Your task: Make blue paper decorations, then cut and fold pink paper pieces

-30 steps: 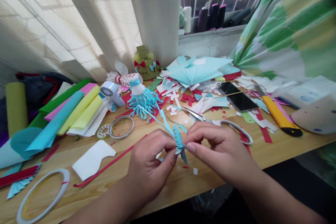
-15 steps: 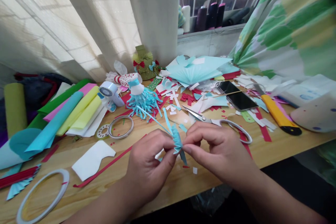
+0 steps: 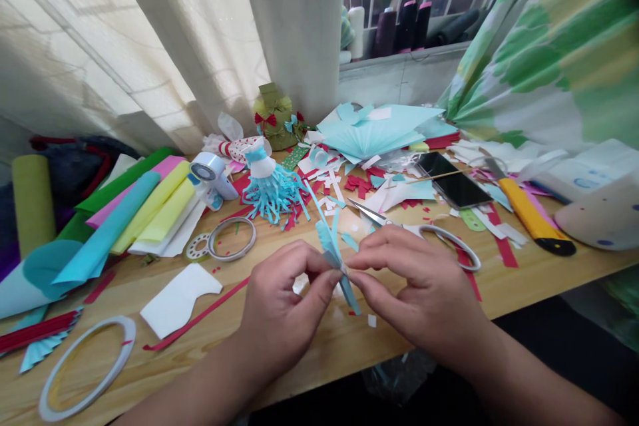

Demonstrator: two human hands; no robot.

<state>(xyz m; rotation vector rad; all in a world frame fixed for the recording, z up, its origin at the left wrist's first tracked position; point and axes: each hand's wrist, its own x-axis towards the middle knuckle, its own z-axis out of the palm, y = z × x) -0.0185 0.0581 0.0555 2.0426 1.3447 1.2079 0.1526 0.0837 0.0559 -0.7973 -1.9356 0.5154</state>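
My left hand (image 3: 284, 303) and my right hand (image 3: 412, 296) meet at the fingertips, pinching a bundle of light-blue cut paper strips (image 3: 332, 256) between them. The strips fan upward and a short end hangs below my fingers. Just beyond my right hand lie steel scissors with white handles (image 3: 446, 246), not held. Behind my left hand stands a light-blue fringed paper figure with a white top (image 3: 272, 193), not touched. A narrow roll of tape (image 3: 232, 238) lies left of it.
The wooden table (image 3: 339, 353) is littered with red and white paper scraps. Around it are coloured paper sheets (image 3: 134, 203), a pale-blue paper fan (image 3: 372, 133), a phone (image 3: 454, 180), a yellow utility knife (image 3: 529, 216), a large tape ring (image 3: 87, 369) and a white paper piece (image 3: 180, 299). Curtains hang behind.
The paper bundle has turned between my fingers, its strips now standing more upright instead of reaching to the upper left. My hands have shifted slightly; the objects on the table stay put.
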